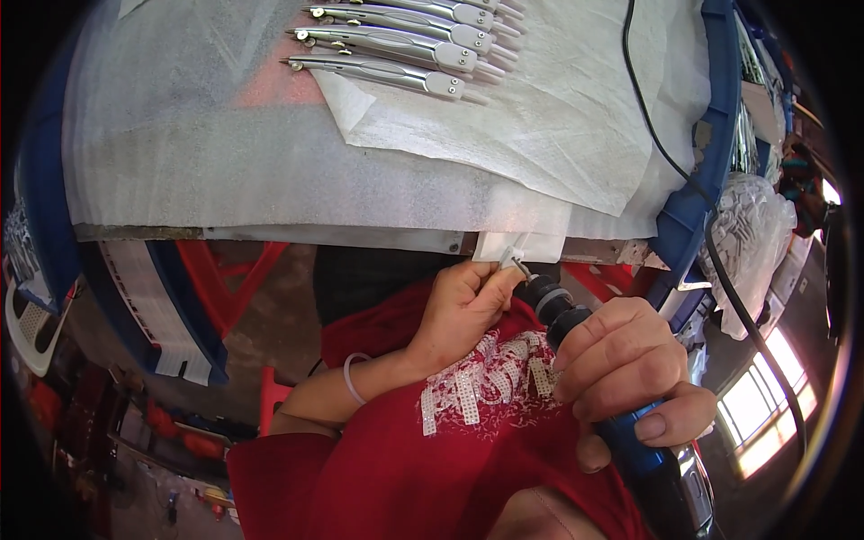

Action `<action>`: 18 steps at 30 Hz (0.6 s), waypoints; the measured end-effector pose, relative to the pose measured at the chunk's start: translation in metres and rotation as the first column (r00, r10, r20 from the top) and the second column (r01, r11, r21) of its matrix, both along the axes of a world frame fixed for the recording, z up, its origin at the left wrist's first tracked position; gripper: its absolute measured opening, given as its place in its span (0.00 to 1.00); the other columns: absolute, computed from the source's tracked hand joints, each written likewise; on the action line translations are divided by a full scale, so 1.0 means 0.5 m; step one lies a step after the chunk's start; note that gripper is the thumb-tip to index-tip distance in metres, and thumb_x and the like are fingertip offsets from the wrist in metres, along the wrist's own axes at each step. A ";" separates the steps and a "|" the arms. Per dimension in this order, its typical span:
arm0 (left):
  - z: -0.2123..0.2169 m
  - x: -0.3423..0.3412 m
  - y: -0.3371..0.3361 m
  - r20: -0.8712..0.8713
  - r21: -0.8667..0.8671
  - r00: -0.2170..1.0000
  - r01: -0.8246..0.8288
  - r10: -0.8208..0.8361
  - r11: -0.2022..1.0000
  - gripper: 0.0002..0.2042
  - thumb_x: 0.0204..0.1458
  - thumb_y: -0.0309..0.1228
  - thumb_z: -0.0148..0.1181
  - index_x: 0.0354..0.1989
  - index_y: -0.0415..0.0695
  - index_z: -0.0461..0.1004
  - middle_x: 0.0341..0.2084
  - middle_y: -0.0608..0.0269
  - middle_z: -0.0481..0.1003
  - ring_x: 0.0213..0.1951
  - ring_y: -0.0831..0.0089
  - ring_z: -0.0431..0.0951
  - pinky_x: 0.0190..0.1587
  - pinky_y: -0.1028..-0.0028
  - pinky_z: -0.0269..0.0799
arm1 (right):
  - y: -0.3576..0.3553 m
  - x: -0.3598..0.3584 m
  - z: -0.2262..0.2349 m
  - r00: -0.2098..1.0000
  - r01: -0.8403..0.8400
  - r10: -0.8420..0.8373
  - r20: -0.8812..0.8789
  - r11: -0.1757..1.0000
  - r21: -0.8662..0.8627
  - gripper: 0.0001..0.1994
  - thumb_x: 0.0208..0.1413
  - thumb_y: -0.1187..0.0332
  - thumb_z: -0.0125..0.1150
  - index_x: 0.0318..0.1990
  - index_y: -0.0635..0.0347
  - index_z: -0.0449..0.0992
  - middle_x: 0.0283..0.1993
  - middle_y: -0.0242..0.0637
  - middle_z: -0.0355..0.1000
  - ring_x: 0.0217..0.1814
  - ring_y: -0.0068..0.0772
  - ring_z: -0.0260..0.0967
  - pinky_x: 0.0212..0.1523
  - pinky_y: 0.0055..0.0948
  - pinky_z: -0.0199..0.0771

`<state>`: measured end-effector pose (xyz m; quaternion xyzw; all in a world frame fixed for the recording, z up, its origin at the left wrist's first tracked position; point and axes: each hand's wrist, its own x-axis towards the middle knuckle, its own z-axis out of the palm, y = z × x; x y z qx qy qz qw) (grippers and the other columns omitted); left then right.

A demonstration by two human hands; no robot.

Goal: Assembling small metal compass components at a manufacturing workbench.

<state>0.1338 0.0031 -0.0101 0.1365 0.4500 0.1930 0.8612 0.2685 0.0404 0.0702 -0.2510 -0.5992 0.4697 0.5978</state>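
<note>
My right hand [625, 369] is wrapped round a blue and black electric screwdriver [641, 441]. The tool slants up and to the left, and its thin bit [520, 265] reaches my left fingertips. At the table's near edge, my left hand [463, 310] is closed in a pinch. A small pale piece shows at its fingertips, mostly hidden by them, too little to name. Just behind lies a white pad [531, 220] hanging over the edge. Farther back, several silver drawing compasses [378, 74] lie side by side, their pale ends pointing right.
White sheeting [225, 171] covers the table. A black cable [643, 99] runs down the right side. Blue bins [697, 193] flank the table, with a clear plastic bag [751, 234] of grey parts at right. Red stool legs [236, 292] stand underneath.
</note>
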 end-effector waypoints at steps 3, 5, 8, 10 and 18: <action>-0.001 0.000 -0.002 -0.009 0.000 1.000 -0.005 0.005 1.000 0.15 0.58 0.33 0.54 0.19 0.41 0.69 0.12 0.75 0.63 0.17 0.89 0.59 0.18 0.83 0.53 | -0.001 -0.006 0.000 1.000 0.007 -0.007 0.022 1.000 -0.007 0.19 0.41 0.76 0.70 0.37 0.58 0.63 0.21 0.41 0.70 0.18 0.35 0.69 0.18 0.29 0.72; -0.004 0.000 -0.005 -0.013 0.007 1.000 -0.003 0.003 1.000 0.15 0.58 0.33 0.54 0.19 0.41 0.69 0.12 0.75 0.63 0.17 0.89 0.59 0.18 0.83 0.53 | 0.002 -0.014 -0.003 1.000 0.016 -0.016 0.023 1.000 -0.002 0.19 0.41 0.76 0.70 0.36 0.59 0.63 0.21 0.41 0.70 0.18 0.35 0.69 0.18 0.28 0.72; -0.005 -0.001 -0.005 0.000 -0.003 1.000 0.000 0.000 1.000 0.15 0.58 0.33 0.54 0.19 0.41 0.69 0.12 0.75 0.63 0.16 0.89 0.59 0.18 0.83 0.54 | 0.004 -0.015 -0.006 0.999 0.033 -0.033 0.008 0.999 0.009 0.19 0.41 0.75 0.70 0.36 0.59 0.63 0.21 0.40 0.70 0.17 0.35 0.69 0.17 0.28 0.71; -0.001 0.001 -0.004 0.000 0.009 1.000 -0.023 0.023 1.000 0.15 0.58 0.33 0.54 0.19 0.40 0.69 0.12 0.75 0.63 0.16 0.89 0.59 0.18 0.83 0.54 | 0.002 -0.013 -0.004 0.999 0.038 -0.038 -0.006 0.999 0.015 0.19 0.41 0.75 0.70 0.36 0.59 0.63 0.20 0.40 0.69 0.17 0.35 0.69 0.17 0.28 0.71; 0.000 0.001 -0.001 -0.007 0.003 1.000 -0.004 0.004 1.000 0.15 0.57 0.33 0.56 0.19 0.40 0.69 0.12 0.75 0.64 0.16 0.89 0.59 0.18 0.83 0.53 | -0.018 0.010 -0.005 0.998 0.053 -0.052 -0.022 0.998 0.040 0.25 0.39 0.75 0.72 0.41 0.57 0.61 0.26 0.42 0.71 0.20 0.36 0.71 0.19 0.29 0.72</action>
